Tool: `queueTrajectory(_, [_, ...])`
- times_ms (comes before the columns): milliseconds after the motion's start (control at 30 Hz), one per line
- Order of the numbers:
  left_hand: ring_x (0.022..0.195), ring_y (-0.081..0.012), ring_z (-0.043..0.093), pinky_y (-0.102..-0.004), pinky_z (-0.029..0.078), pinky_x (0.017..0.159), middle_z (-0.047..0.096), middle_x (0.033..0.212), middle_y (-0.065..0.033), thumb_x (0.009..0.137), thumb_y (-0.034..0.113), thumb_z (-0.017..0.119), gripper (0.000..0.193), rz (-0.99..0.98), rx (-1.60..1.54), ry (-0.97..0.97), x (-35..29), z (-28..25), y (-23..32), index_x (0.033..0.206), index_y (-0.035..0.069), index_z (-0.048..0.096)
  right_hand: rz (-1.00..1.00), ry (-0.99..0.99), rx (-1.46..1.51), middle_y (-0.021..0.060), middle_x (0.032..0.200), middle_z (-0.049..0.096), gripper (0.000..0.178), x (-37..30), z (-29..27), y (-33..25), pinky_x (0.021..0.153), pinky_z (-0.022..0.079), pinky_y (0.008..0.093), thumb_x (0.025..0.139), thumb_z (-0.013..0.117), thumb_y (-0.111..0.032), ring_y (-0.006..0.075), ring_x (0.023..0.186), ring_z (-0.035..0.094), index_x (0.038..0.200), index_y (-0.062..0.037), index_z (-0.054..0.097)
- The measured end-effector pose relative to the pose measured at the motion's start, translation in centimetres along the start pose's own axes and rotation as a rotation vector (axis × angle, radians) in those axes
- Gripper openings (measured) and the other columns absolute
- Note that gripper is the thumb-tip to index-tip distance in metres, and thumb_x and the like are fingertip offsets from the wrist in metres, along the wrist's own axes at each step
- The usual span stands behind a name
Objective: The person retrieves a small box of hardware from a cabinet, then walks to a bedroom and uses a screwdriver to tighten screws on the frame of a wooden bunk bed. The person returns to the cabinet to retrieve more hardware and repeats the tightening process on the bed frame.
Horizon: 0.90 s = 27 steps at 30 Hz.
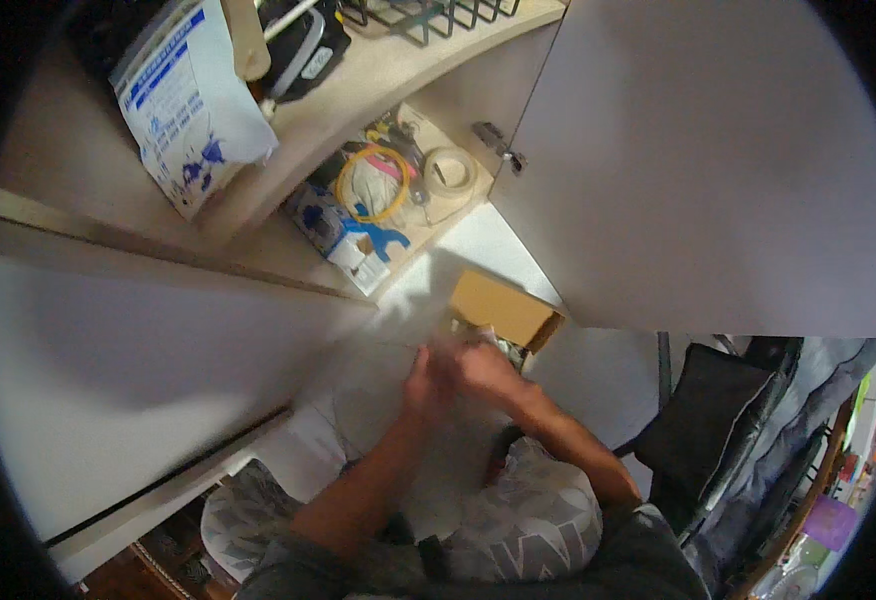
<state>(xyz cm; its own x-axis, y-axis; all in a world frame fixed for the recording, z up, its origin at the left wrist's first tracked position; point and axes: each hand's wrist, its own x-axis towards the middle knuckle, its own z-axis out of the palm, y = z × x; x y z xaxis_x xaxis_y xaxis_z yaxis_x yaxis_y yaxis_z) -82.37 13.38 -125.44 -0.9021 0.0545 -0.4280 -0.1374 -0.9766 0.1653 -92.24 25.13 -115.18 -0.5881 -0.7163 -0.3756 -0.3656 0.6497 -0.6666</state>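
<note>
My left hand (424,384) and my right hand (482,368) are close together, low in front of me, over a white floor. Both are blurred by motion. Their fingers point toward an open brown cardboard box (499,305) that stands on the floor just beyond them. Something pale and crumpled shows at the box's near edge, right by my right fingers. Whether either hand holds anything I cannot tell. My knees in grey patterned cloth (533,510) lie below the hands.
A white cabinet door (708,170) stands open at the right, another white panel (128,370) at the left. The shelf inside holds a tape roll (450,172), a yellow hoop (372,182) and a blue-white carton (343,235). A white-blue bag (193,110) lies on the counter. A black chair (708,420) is at the right.
</note>
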Motion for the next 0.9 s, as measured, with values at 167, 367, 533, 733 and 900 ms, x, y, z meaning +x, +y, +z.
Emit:
queueTrajectory(167, [0.098,-0.0204,0.062,-0.0379,0.050,0.091,0.065,0.107,-0.0055,0.104,0.034,0.043,0.032,-0.041,-0.005,0.263,-1.1,4.9,2.1,0.111,0.008,0.061,-0.149,-0.129,-0.177,0.0252,0.112,0.065,0.048,0.6,0.1,-1.9,0.081,0.053,0.0516,0.093,0.045,-0.017,0.0409,0.095,0.066,0.141,-0.0098,0.047])
queueTrajectory(367, [0.073,-0.0178,0.057,-0.0396,0.052,0.070,0.060,0.080,-0.0030,0.103,0.032,0.047,0.023,-0.144,0.069,0.510,-1.4,0.0,2.1,0.099,0.011,0.058,-0.040,0.506,-0.338,0.0224,0.112,0.065,0.048,0.9,-5.0,1.5,0.088,0.051,0.0467,0.088,0.058,-0.023,0.0395,0.098,0.065,0.132,-0.0046,0.053])
queueTrajectory(533, [0.058,-0.0147,0.045,-0.0367,0.045,0.058,0.044,0.063,0.0019,0.102,0.032,0.050,0.021,-0.318,0.202,0.667,-1.8,-2.6,3.1,0.092,0.015,0.057,0.334,0.283,-0.210,0.0207,0.102,0.069,0.057,-1.8,-8.8,5.4,0.095,0.048,0.0422,0.093,0.056,-0.050,0.0336,0.098,0.067,0.131,-0.0068,0.058])
queueTrajectory(733, [0.052,-0.0147,0.040,-0.0345,0.049,0.058,0.042,0.064,0.0021,0.093,0.018,0.062,0.008,-0.296,0.228,0.739,-3.4,-5.4,5.5,0.094,0.010,0.062,-0.136,0.147,0.126,0.0188,0.125,0.061,0.075,-3.9,-3.8,6.3,0.102,0.045,0.0413,0.070,0.085,-0.031,0.0352,0.116,0.058,0.135,-0.0075,0.055])
queueTrajectory(900, [0.062,-0.0214,0.056,-0.0411,0.055,0.072,0.061,0.085,-0.0060,0.090,0.020,0.066,0.019,-0.032,1.104,0.329,-4.7,-15.4,4.7,0.106,0.009,0.066,-0.025,0.211,-0.055,0.0196,0.130,0.058,0.088,-3.2,0.2,6.6,0.098,0.048,0.0442,0.065,0.084,-0.027,0.0384,0.117,0.058,0.143,-0.0105,0.045])
